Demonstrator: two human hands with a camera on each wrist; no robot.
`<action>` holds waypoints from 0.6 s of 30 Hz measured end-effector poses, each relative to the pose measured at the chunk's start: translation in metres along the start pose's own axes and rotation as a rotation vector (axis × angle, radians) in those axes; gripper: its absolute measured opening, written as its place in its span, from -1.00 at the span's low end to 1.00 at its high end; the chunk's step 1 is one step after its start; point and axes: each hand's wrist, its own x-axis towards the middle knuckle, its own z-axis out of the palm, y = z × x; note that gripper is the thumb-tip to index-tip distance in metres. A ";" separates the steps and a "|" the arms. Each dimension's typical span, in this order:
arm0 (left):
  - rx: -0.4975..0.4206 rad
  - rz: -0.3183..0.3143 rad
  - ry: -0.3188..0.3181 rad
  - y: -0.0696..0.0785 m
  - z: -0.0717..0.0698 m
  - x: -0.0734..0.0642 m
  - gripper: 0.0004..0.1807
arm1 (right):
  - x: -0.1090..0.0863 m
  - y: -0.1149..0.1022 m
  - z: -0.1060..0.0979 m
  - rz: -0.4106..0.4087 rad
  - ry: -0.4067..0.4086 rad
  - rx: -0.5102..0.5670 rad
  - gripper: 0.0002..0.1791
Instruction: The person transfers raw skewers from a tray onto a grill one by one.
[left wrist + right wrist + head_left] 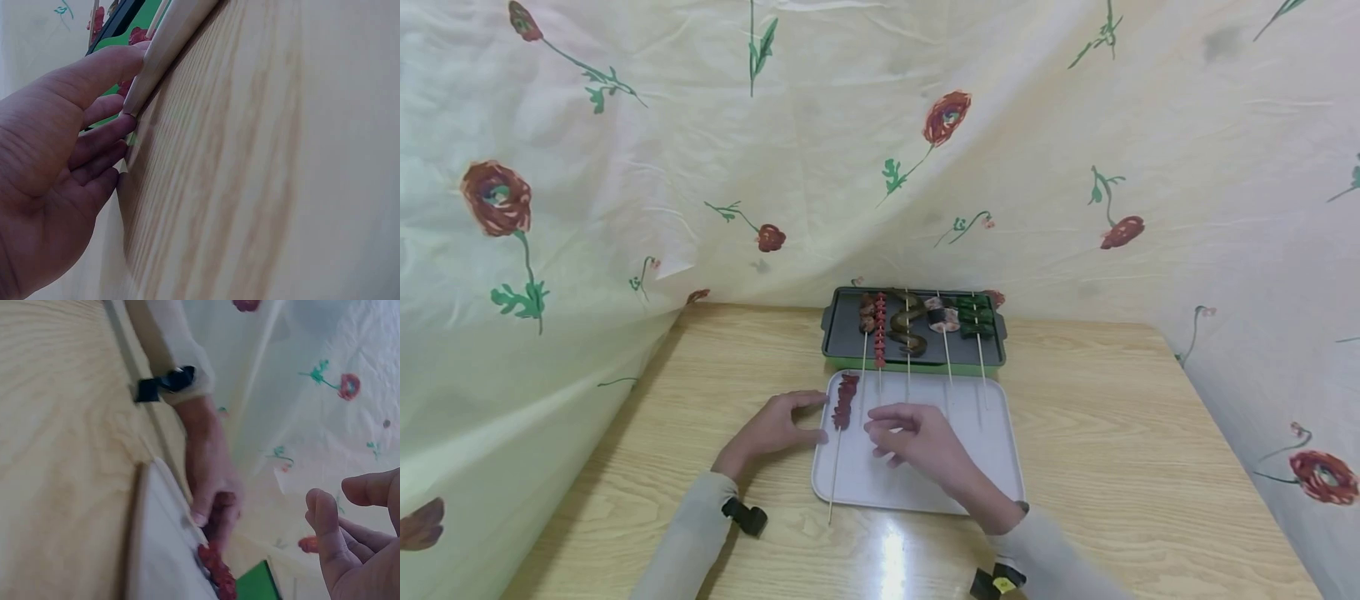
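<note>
A white tray (925, 487) lies on the table with one skewer of dark red meat pieces (844, 404) along its left side, the stick reaching past the front edge. My left hand (778, 427) is at the tray's left rim, thumb and fingers spread apart and touching the edge; the left wrist view shows the fingertips against the rim. Above the middle of the tray hovers my right hand (921, 437), fingers loosely bent. A gap shows between its thumb and forefinger in the right wrist view, with nothing held.
Behind the tray stands a dark grill pan (847, 321) with a green base. Several skewers lie across it, including a coiled brown one (910, 321) and a green leafy one (976, 317); their sticks overhang the tray. A flowered cloth (850, 125) surrounds the wooden table (1112, 433).
</note>
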 end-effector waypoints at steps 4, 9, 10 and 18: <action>0.002 0.003 0.003 0.000 0.000 0.000 -0.23 | -0.008 0.010 0.009 0.005 -0.026 0.000 -0.55; 0.008 0.008 0.004 0.001 0.000 0.000 -0.24 | -0.012 0.025 0.020 0.000 -0.061 -0.020 -0.56; 0.007 0.014 0.005 0.001 0.000 -0.001 -0.24 | -0.013 0.028 0.022 0.006 -0.066 -0.017 -0.55; 0.006 0.024 0.004 0.001 -0.001 -0.001 -0.24 | -0.016 0.047 0.038 0.079 -0.110 0.061 -0.52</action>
